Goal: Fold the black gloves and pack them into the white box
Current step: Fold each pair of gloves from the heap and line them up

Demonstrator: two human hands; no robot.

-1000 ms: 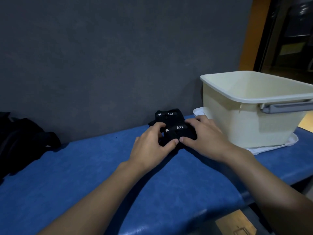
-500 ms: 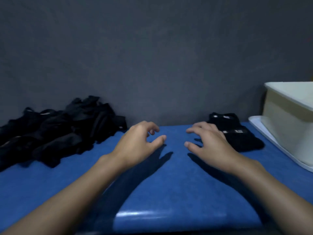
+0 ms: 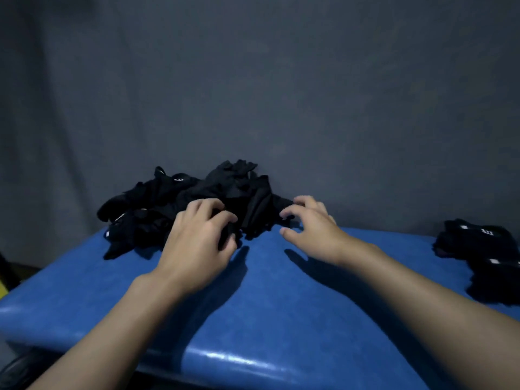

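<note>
A heap of loose black gloves (image 3: 194,192) lies at the back of the blue padded table (image 3: 281,311), against the grey wall. My left hand (image 3: 197,243) is at the front of the heap, and its thumb and fingers pinch the edge of one black glove (image 3: 229,233). My right hand (image 3: 312,229) hovers at the heap's right edge with fingers loosely curled and holds nothing; its fingertips are next to the fabric. Folded black gloves (image 3: 484,249) with small white labels are stacked at the far right. The white box is out of view.
The grey fabric wall (image 3: 281,94) stands directly behind the table. The table's glossy front edge (image 3: 239,361) runs across the bottom, and its left corner drops off to a dark floor.
My view has swung left, from the folded gloves and the white box to the loose heap. Both hands let go of the folded stack and moved left; my left hand now pinches a glove.
</note>
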